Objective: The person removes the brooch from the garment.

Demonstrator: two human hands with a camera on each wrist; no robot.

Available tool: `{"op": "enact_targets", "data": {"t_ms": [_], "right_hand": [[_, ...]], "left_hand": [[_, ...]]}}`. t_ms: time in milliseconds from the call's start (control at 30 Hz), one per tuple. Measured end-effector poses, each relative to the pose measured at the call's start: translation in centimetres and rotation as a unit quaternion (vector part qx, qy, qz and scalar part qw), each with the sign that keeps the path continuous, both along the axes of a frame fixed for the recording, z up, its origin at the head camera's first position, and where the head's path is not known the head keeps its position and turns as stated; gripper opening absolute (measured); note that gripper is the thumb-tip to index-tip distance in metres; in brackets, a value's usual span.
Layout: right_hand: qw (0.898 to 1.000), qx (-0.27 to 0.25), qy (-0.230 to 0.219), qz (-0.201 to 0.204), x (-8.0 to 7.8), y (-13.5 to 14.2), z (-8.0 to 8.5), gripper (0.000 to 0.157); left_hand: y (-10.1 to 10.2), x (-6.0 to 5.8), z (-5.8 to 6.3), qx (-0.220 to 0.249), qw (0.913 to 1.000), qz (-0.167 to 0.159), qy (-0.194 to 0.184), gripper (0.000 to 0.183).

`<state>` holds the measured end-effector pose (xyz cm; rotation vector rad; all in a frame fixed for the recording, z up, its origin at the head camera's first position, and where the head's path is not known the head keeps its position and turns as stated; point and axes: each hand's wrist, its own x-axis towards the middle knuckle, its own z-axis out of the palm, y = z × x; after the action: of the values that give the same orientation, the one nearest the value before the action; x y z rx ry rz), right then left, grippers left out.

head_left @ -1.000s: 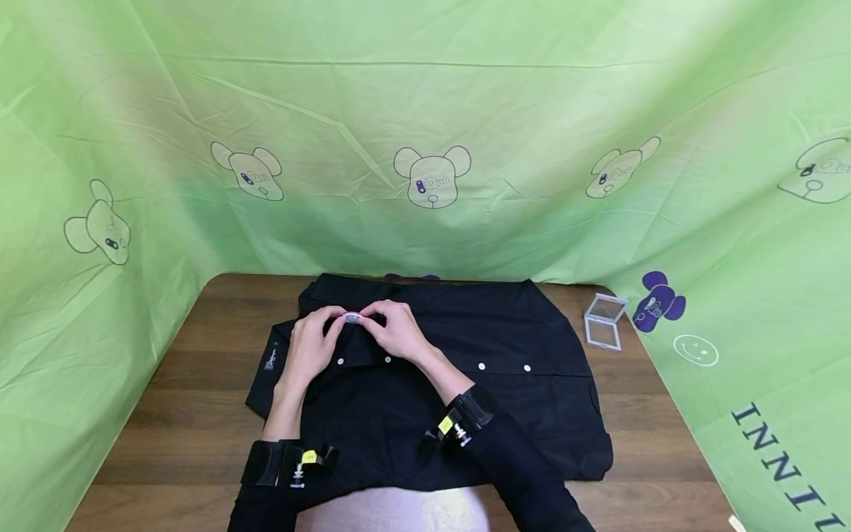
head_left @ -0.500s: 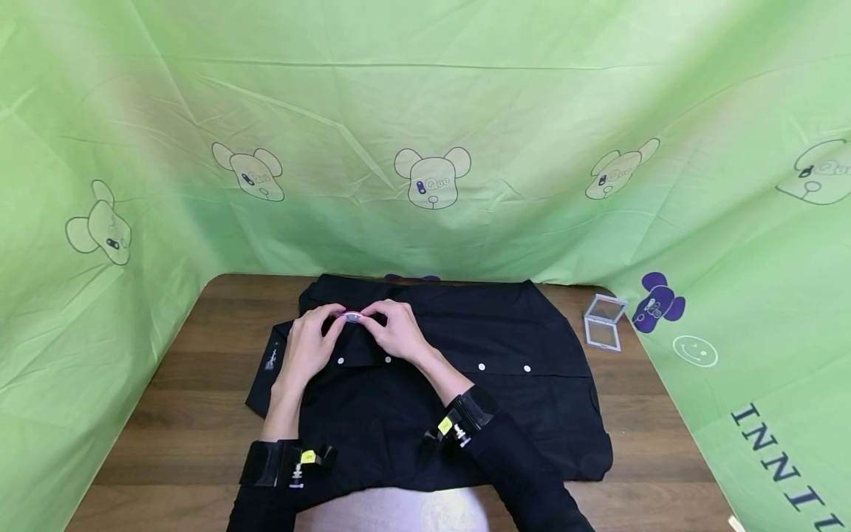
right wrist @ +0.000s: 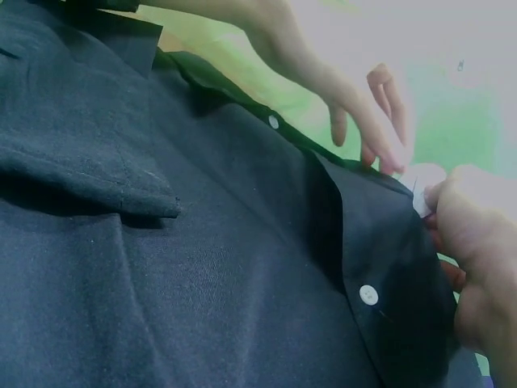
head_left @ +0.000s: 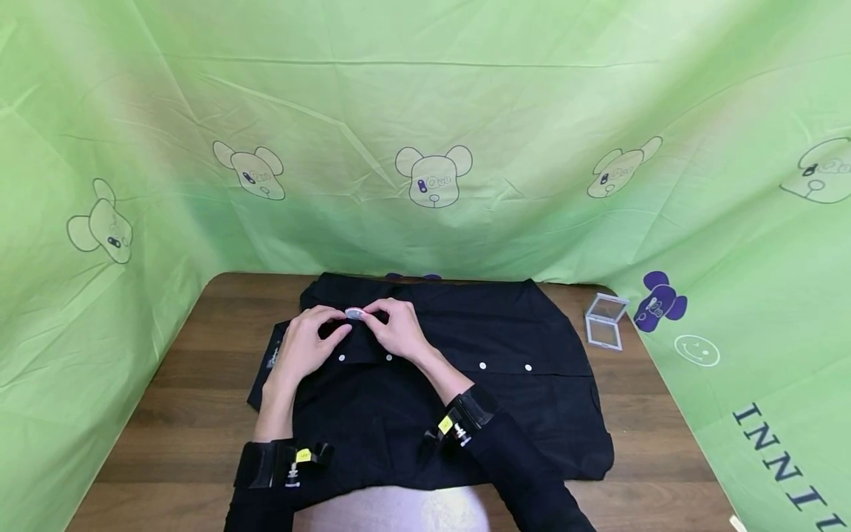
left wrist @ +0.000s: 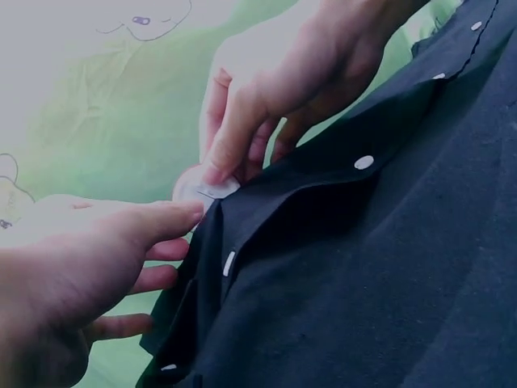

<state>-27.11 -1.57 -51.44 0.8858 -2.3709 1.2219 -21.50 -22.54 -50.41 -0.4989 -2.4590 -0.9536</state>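
A black button-up shirt (head_left: pixel 452 414) lies spread on the table. My right hand (head_left: pixel 397 331) pinches a small round badge (head_left: pixel 354 314) between thumb and fingers at the shirt's placket. In the left wrist view the pale back of the badge (left wrist: pixel 216 191) shows, with a thin dark line across it and cloth against it. Beside it on the left, my left hand (head_left: pixel 309 344) has its thumb and fingers spread apart. A left fingertip reaches the badge's edge; whether it touches is hard to tell. White buttons (right wrist: pixel 368 294) run along the placket.
At the right back of the wooden table (head_left: pixel 179 399) stands a clear square case (head_left: pixel 603 332) with its lid up. Green printed cloth (head_left: pixel 332 148) hangs behind and at both sides. A small white item (head_left: pixel 736 523) shows at the lower right edge.
My left thumb has come away from the badge and the left hand has shifted slightly left. More of the badge shows now. My right hand keeps its pinch, almost unmoved.
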Motion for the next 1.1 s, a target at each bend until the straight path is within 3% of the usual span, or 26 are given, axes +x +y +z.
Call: {"op": "enact_targets", "data": {"t_ms": [200, 633, 867, 1100], "right_hand": [[1.0, -0.002, -0.005, -0.003, 0.0, 0.1, 0.0, 0.01], [1.0, -0.002, 0.003, 0.006, 0.1, 0.0, -0.2, 0.011], [0.999, 0.006, 0.046, 0.019, 0.0, 0.1, -0.3, 0.009], [0.993, 0.056, 0.102, 0.023, 0.0, 0.2, -0.3, 0.01]], "left_hand": [[0.2, -0.3, -0.5, -0.009, 1.0, 0.001, -0.003, 0.025], [0.6, -0.4, -1.0, -0.018, 0.9997, 0.015, 0.006, 0.004], [0.7, -0.3, -1.1, -0.017, 0.9997, 0.015, -0.014, 0.005], [0.7, -0.4, -1.2, -0.015, 0.9998, 0.008, -0.012, 0.004]]}}
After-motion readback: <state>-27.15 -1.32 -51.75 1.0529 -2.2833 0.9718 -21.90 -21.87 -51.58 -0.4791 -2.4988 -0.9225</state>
